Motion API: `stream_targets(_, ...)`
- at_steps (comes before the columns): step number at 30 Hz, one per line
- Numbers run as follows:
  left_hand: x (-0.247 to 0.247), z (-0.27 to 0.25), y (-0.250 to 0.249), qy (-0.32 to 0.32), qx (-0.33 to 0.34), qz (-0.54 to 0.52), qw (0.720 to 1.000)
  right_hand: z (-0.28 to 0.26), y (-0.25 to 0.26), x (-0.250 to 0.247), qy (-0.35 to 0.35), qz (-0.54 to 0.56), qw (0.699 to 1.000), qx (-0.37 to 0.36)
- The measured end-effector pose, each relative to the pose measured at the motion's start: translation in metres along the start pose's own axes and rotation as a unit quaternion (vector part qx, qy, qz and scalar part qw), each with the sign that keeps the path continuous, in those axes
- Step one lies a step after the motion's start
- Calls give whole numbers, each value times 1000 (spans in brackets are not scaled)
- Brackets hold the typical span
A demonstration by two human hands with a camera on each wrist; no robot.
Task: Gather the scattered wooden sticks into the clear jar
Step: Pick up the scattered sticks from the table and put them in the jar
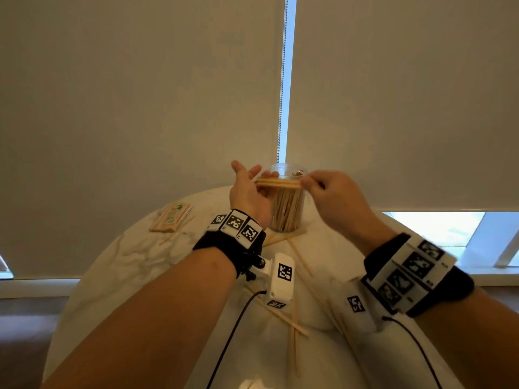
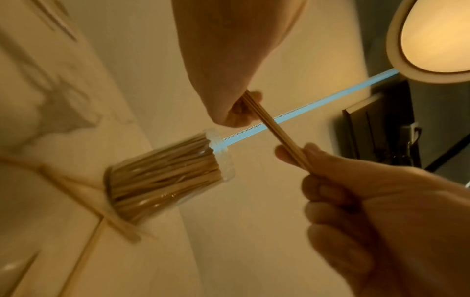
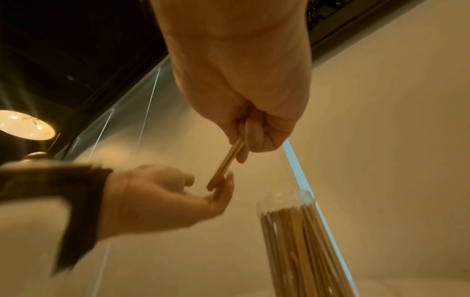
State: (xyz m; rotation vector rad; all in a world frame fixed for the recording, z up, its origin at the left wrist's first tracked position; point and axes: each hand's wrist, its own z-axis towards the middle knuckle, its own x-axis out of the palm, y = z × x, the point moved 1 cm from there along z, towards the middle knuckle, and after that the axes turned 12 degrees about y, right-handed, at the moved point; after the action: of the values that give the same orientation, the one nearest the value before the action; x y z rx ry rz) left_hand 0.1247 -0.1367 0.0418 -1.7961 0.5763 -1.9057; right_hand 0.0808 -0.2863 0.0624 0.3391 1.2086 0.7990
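Loose sticks nearest on surface; right hand pinching bundle before jar, left hand open at its end.

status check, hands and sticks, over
Right hand pinches a stick bundle level above the jar; left hand open, steadying its other end. Jar nearly full. Loose sticks remain on the table. Nothing blocking.

Your right hand: pinches one end of a small stick bundle.
Your left hand: fingers spread, meeting the bundle's other end.
Clear jar: upright, packed with sticks.
Counter: loose sticks scattered.
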Motion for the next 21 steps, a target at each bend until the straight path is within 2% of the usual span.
stream_targets(2,-6,24,2,-8,-22,113,993,28,-5,-20,-28,-30,999,18)
stream_targets(3,-11,40,5,-5,-37,211,977,44,-7,-29,-35,-51,998,27)
stream_targets(5,-19,61,11,0,-72,401,913,74,-11,-43,-33,-113,992,39)
stream_targets(6,-21,67,14,9,-95,452,887,89,-12,-46,-24,-154,987,39)
stream_targets(8,-24,81,20,53,-82,545,833,120,-13,-44,18,-251,967,30)
stream_targets(10,-27,92,26,88,-71,591,799,144,-13,-33,91,-339,936,13)
stream_targets(12,-35,102,32,106,-63,598,792,161,-12,-17,169,-372,913,-2)
stream_targets(14,-42,108,35,132,-64,589,794,173,-13,1,210,-381,900,-14)
stream_targets(18,-46,102,34,154,-45,548,821,188,-26,33,191,-414,890,-19)
stream_targets(21,-48,100,36,140,-59,536,830,187,-32,39,182,-446,876,-21)
